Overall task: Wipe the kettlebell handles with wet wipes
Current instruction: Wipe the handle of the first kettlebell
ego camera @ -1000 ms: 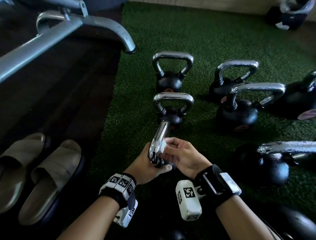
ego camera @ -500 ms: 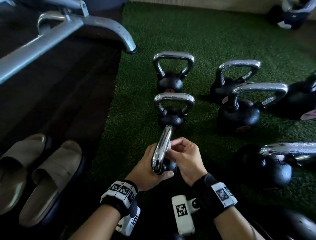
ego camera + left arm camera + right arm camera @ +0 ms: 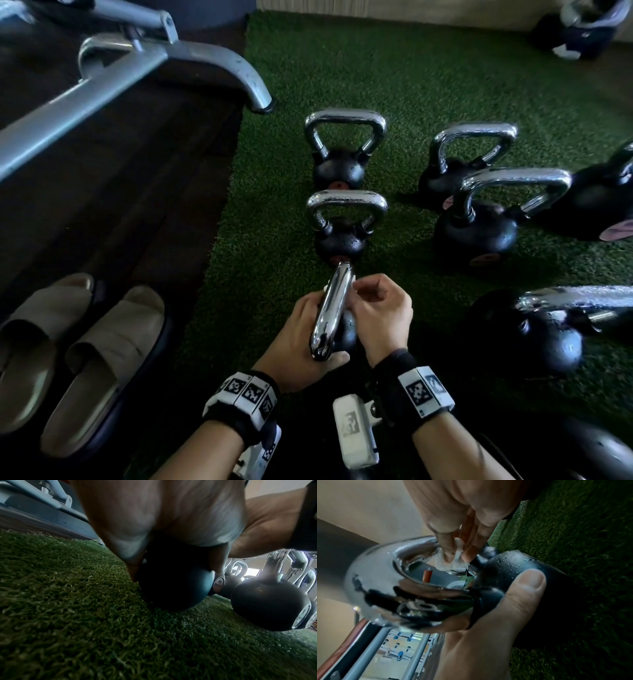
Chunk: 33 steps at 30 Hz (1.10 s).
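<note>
A: Obs. 1, target. The small kettlebell point(image 3: 344, 334) sits on the green turf point(image 3: 445, 85) nearest the person, at the near end of a line of three. Its chrome handle point(image 3: 334, 308) is seen edge-on from the head view, running away from the camera.

B: Grip on it?

A: The left hand point(image 3: 298, 346) is wrapped around the black ball, thumb point(image 3: 522, 588) laid across its near side, fingers behind and under. The right hand point(image 3: 380, 315) pinches a crumpled white wet wipe point(image 3: 452, 558) between thumb and fingertips point(image 3: 467, 555) and presses it onto the far leg of the handle, right where the chrome meets the ball. So both hands are closed on something: left on the kettlebell, right on the wipe.

B: Surface condition?

A: Droplets visible on the black ball in the right wrist view.

B: Surroundings?

A: Second small kettlebell point(image 3: 342, 236) stands upright just beyond the handle tip; a third kettlebell point(image 3: 339, 168) stands behind that. To the right, two larger kettlebells point(image 3: 476, 233) stand close together, one behind the other; another lies on its side point(image 3: 527, 329) near the right hand, and more sit at the right edge, partly cropped. Left of the turf is dark flooring with a pair of beige slide sandals point(image 3: 75, 356) and a grey metal bench frame point(image 3: 137, 68), one foot at the turf's edge. Both wrists carry straps with printed markers.
</note>
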Motion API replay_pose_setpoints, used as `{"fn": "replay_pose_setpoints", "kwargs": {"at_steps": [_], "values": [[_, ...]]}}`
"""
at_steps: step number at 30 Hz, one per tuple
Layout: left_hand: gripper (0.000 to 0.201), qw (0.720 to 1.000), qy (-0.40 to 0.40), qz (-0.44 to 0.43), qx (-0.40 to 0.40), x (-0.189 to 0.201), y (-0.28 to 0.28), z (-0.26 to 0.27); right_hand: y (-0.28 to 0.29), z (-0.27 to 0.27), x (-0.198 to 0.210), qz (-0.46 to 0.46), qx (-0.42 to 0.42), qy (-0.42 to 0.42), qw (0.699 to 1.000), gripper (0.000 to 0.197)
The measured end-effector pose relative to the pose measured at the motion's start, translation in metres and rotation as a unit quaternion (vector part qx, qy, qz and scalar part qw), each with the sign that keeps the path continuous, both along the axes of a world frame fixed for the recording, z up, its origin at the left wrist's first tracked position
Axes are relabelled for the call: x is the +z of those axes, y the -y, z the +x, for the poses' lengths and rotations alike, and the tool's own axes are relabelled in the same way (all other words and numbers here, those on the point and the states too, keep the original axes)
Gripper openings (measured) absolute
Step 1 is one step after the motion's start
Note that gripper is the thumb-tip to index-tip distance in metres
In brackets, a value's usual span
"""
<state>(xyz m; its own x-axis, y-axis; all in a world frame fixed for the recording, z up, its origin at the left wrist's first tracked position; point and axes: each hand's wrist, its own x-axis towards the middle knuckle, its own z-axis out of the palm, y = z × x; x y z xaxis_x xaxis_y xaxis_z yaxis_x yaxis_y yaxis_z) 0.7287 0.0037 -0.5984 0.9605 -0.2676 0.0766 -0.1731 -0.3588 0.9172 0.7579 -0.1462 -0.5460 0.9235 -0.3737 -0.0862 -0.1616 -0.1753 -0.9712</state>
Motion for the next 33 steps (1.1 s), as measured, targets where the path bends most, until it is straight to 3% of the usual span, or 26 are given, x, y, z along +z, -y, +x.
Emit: {"fn": "replay_pose_setpoints", "kwargs": {"at_steps": [4,8,11,14,17,20,23,26,29,33], "values": [[0.088,1.0,-0.012,0.009,-0.002,-0.001,0.0,0.001,0.0,0.002,0.001,-0.013,0.011,-0.017,1.0,0.016],[0.094,0.999,-0.027,0.034,-0.004,-0.002,0.0,0.0,0.0,0.001,-0.006,-0.049,0.014,-0.021,0.998,0.016],[0.09,0.999,-0.019,0.035,-0.008,0.0,0.0,0.002,0.007,0.004,-0.011,-0.112,0.059,-0.029,0.991,0.016],[0.096,0.999,-0.011,0.041,-0.012,-0.004,-0.003,0.0,0.022,0.007,-0.011,-0.118,0.112,-0.067,0.984,0.014],[0.103,0.998,-0.007,0.058,-0.008,-0.006,-0.004,-0.002,0.04,0.016,-0.016,-0.104,0.107,-0.052,0.987,0.027],[0.112,0.996,-0.024,0.082,-0.009,-0.004,-0.005,-0.002,0.043,0.03,-0.018,-0.091,0.19,-0.063,0.976,0.043],[0.122,0.984,-0.006,0.175,-0.011,0.004,-0.012,-0.004,0.04,0.035,-0.017,-0.057,0.27,-0.091,0.957,0.039],[0.104,0.966,0.075,0.243,0.044,0.016,-0.018,-0.008,0.038,0.034,-0.019,-0.077,0.29,-0.073,0.951,0.027],[0.084,0.956,0.128,0.263,0.032,0.019,-0.021,-0.011,0.037,0.037,-0.024,-0.099,0.298,-0.061,0.948,0.021],[0.065,0.971,0.098,0.214,0.044,0.028,-0.028,-0.011,0.044,0.033,-0.026,-0.144,0.279,-0.057,0.948,0.027]]}}
